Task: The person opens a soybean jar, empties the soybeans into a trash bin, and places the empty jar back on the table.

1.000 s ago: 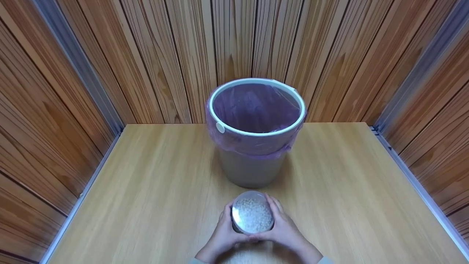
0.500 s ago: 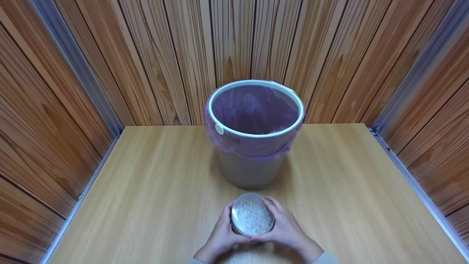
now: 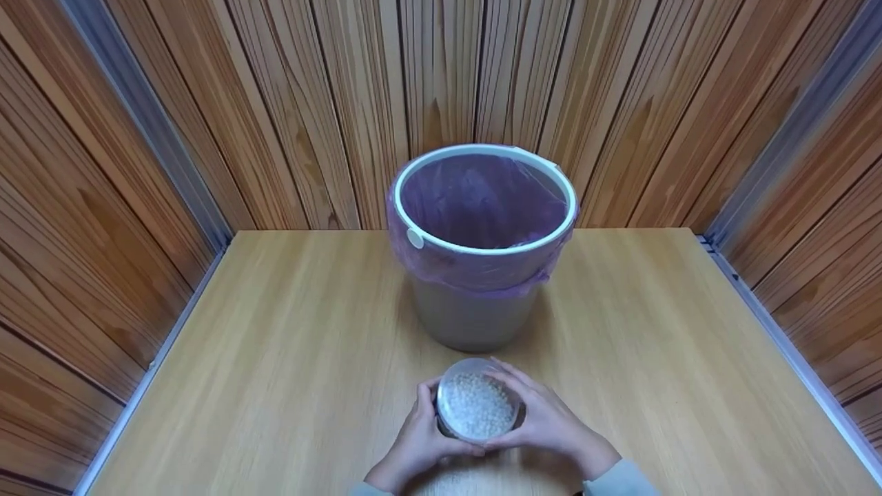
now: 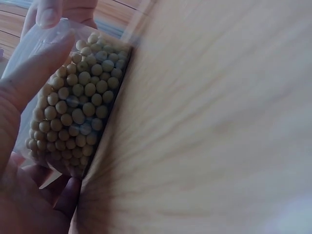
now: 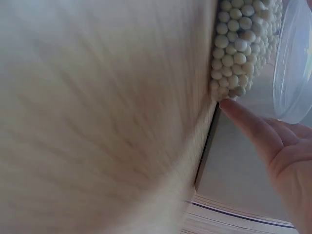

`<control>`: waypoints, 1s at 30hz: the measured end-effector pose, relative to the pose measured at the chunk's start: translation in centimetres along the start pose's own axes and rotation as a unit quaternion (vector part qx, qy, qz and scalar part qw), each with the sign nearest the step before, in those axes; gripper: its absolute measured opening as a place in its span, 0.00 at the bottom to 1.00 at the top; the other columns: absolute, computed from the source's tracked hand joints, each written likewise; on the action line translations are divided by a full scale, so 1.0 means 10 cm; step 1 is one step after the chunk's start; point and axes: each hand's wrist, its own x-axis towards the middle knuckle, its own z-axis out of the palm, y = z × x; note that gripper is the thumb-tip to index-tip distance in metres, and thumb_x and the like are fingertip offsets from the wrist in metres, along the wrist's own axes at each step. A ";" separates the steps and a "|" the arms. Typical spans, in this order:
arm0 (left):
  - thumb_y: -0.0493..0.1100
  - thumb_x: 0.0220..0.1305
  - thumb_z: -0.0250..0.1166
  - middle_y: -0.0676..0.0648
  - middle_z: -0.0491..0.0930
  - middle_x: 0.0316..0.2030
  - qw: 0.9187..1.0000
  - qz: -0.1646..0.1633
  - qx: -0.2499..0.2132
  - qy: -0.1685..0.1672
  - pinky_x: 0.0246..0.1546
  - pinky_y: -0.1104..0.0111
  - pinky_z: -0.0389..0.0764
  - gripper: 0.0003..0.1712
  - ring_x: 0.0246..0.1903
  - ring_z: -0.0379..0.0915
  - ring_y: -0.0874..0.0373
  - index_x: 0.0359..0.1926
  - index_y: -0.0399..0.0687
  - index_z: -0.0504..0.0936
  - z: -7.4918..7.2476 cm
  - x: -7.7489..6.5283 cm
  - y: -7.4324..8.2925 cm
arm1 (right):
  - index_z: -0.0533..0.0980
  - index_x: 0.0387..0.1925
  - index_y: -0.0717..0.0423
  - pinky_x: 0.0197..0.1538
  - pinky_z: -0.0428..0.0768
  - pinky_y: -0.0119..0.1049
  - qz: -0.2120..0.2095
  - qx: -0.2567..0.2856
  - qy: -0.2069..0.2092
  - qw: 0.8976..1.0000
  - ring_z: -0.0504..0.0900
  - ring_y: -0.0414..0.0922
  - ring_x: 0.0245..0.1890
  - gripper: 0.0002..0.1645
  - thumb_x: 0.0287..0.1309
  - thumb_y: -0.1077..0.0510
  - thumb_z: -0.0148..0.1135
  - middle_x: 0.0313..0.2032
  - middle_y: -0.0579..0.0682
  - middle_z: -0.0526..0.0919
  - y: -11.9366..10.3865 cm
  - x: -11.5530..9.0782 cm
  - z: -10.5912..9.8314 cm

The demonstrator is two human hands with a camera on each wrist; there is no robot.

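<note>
Close to the front of the wooden table stands a clear round jar (image 4: 73, 107) of pale, soybean-like beans. My left hand (image 3: 416, 437) grips its left side, the thumb lying across the near wall in the left wrist view. My right hand (image 3: 551, 424) is at the upper right, with thumb and fingers spread round the rim of the clear lid (image 5: 291, 63). A small gap shows between the right palm and the jar. In the right wrist view the lid partly hides the right fingers, and one fingertip reaches the jar's base. Whether the lid is loose I cannot tell.
Just behind the jar stands a grey bin (image 3: 475, 317) with a white rim ring (image 3: 484, 251) and a purple liner bag (image 3: 475, 272). Wood-panelled walls (image 3: 441, 83) enclose the table (image 3: 289, 358) at the back and sides, with metal strips along the corners.
The right hand has shifted a little to the right and its fingers have moved round the rim. The left hand and the jar stay nearly in place.
</note>
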 end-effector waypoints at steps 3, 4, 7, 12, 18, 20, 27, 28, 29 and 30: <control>0.53 0.33 0.85 0.37 0.63 0.69 1.000 -0.009 0.002 -0.007 0.69 0.41 0.61 0.68 0.69 0.59 0.37 0.71 0.46 0.53 -0.01 -0.01 0.00 | 0.69 0.68 0.48 0.65 0.71 0.59 0.001 0.012 -0.002 1.000 0.70 0.58 0.68 0.58 0.34 0.35 0.80 0.71 0.56 0.67 0.01 -0.01 -0.01; 0.54 0.33 0.85 0.37 0.63 0.70 1.000 -0.012 0.002 -0.010 0.69 0.40 0.61 0.68 0.70 0.59 0.37 0.72 0.47 0.52 -0.01 -0.01 0.00 | 0.68 0.68 0.48 0.66 0.71 0.59 0.002 0.017 -0.003 1.000 0.69 0.58 0.68 0.58 0.34 0.35 0.80 0.71 0.55 0.67 0.01 -0.02 -0.01; 0.55 0.34 0.85 0.37 0.62 0.70 1.000 -0.015 0.002 -0.015 0.69 0.40 0.60 0.69 0.70 0.58 0.37 0.73 0.48 0.52 -0.01 -0.01 0.00 | 0.67 0.69 0.47 0.67 0.70 0.59 0.008 0.036 -0.005 0.999 0.68 0.57 0.69 0.59 0.34 0.35 0.79 0.72 0.53 0.66 0.02 -0.04 -0.02; 0.52 0.34 0.85 0.37 0.63 0.69 1.000 -0.002 -0.002 -0.005 0.70 0.40 0.59 0.65 0.70 0.58 0.37 0.70 0.46 0.54 -0.01 -0.01 0.00 | 0.63 0.71 0.54 0.62 0.77 0.54 0.012 0.134 -0.020 0.991 0.66 0.65 0.68 0.57 0.40 0.46 0.80 0.73 0.60 0.62 0.08 -0.07 -0.03; 0.49 0.35 0.85 0.36 0.63 0.69 1.000 0.008 -0.014 -0.007 0.71 0.43 0.59 0.63 0.70 0.59 0.38 0.65 0.41 0.52 0.02 0.01 -0.01 | 0.58 0.73 0.61 0.60 0.78 0.49 0.023 0.230 -0.048 0.972 0.66 0.72 0.65 0.56 0.45 0.56 0.77 0.72 0.71 0.58 0.16 -0.10 -0.09; 0.49 0.35 0.85 0.36 0.63 0.68 1.000 0.008 -0.013 -0.011 0.71 0.43 0.59 0.64 0.69 0.60 0.38 0.65 0.39 0.51 0.03 0.02 -0.02 | 0.56 0.74 0.62 0.61 0.78 0.48 0.026 0.245 -0.057 0.967 0.67 0.72 0.65 0.57 0.46 0.57 0.76 0.71 0.72 0.59 0.17 -0.11 -0.10; 0.53 0.35 0.85 0.35 0.58 0.72 1.000 -0.014 -0.004 -0.020 0.70 0.39 0.57 0.72 0.71 0.55 0.36 0.73 0.43 0.47 0.01 0.00 -0.02 | 0.51 0.76 0.58 0.66 0.69 0.61 0.059 0.194 -0.055 0.978 0.62 0.71 0.69 0.63 0.45 0.51 0.78 0.73 0.69 0.55 0.07 -0.12 -0.07; 0.54 0.35 0.84 0.35 0.58 0.72 1.000 -0.017 0.002 -0.021 0.70 0.38 0.57 0.73 0.71 0.55 0.35 0.75 0.43 0.46 0.01 0.00 -0.02 | 0.51 0.76 0.56 0.66 0.67 0.65 0.064 0.170 -0.050 0.982 0.61 0.71 0.69 0.65 0.43 0.48 0.79 0.73 0.69 0.55 0.03 -0.12 -0.05; 0.55 0.35 0.84 0.35 0.57 0.72 1.000 -0.017 0.008 -0.022 0.69 0.37 0.57 0.74 0.71 0.54 0.35 0.75 0.44 0.46 0.00 0.00 -0.02 | 0.51 0.77 0.55 0.65 0.65 0.68 0.067 0.144 -0.045 0.986 0.60 0.71 0.69 0.66 0.42 0.45 0.79 0.73 0.68 0.55 0.00 -0.11 -0.03; 0.55 0.36 0.84 0.35 0.57 0.72 1.000 -0.015 0.013 -0.023 0.69 0.37 0.57 0.74 0.71 0.54 0.35 0.76 0.43 0.45 0.00 0.00 -0.02 | 0.51 0.77 0.54 0.65 0.64 0.69 0.066 0.115 -0.038 0.990 0.61 0.71 0.69 0.68 0.40 0.42 0.79 0.72 0.67 0.56 -0.04 -0.10 0.00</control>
